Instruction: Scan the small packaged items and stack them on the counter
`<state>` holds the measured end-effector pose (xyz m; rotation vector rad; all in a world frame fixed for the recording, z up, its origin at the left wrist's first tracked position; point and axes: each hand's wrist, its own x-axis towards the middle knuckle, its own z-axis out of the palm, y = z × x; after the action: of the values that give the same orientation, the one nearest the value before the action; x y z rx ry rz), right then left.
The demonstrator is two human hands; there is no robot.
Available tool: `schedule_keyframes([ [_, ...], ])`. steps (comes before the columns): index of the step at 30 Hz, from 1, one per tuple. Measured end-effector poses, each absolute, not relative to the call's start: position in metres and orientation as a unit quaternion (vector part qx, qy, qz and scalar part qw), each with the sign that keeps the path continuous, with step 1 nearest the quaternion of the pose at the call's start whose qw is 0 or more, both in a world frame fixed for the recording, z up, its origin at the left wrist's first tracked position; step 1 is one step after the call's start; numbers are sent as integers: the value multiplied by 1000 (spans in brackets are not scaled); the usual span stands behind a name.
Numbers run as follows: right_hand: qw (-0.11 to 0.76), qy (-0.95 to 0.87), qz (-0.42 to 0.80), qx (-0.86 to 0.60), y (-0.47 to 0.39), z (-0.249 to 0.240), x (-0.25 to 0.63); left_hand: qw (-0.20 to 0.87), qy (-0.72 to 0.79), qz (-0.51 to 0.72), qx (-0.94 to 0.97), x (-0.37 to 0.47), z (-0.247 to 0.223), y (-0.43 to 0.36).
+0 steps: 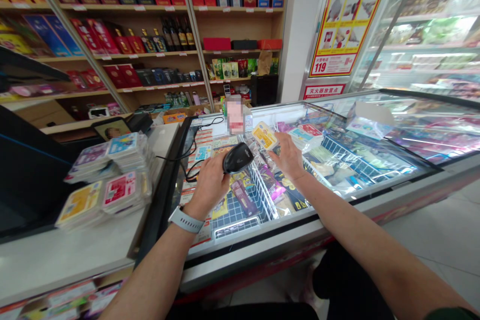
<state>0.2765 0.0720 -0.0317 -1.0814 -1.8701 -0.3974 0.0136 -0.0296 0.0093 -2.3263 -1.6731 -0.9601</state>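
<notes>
My left hand [210, 180], with a grey-banded watch on its wrist, is closed around a black barcode scanner [239, 158] whose head points to the right. Between the thumb and fingers of my right hand [289, 156] is a flat plastic box with a yellow label [264, 135], tilted up just right of the scanner. Both hands are above the glass top of a chest freezer [285, 240]. Similar boxes with red and blue labels [305, 136] lie on the glass beyond my right hand.
Stacks of similar boxes [119, 187] stand on the white counter [33, 260] at left, beside a dark monitor [30, 170]. The scanner's cable [193, 147] loops over the freezer's left edge. An opened white carton [369, 119] sits farther right. Shelves of boxed bottles [123, 5] line the back.
</notes>
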Motion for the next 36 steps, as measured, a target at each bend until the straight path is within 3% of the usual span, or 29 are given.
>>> schedule_keyframes([
  [36,468,-751,-163,-436,66,-28,273,27,-548,-309,-777,12,5,-29],
])
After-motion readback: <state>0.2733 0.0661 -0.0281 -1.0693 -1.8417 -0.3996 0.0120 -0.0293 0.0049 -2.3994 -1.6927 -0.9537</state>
